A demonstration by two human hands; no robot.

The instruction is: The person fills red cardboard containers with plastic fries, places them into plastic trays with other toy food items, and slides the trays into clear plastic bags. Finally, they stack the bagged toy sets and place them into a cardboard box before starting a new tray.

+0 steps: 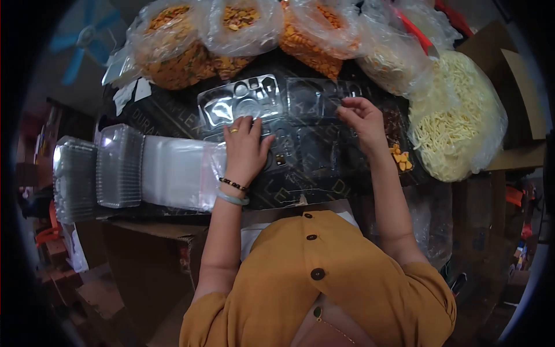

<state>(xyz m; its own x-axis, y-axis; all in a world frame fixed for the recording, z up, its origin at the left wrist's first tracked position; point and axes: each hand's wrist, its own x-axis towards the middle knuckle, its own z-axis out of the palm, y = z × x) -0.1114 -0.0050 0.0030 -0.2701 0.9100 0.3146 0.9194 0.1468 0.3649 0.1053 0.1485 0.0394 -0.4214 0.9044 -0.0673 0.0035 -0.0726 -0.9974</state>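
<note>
My left hand lies flat with its fingers out, the fingertips touching the near edge of a clear plastic compartment tray. More clear trays, including another compartment tray, rest on the black printed surface. At the right side of these trays is my right hand, thumb and fingers pinched together. What is between those fingertips, if anything, is too small to make out. Small orange pieces lie just below my right wrist, beside a dark reddish pile.
Open plastic bags of orange snack pieces line the back. A large bag of pale sticks stands at the right. Stacked clear containers and clear plastic sleeves are on the left. Cardboard boxes stand below the surface.
</note>
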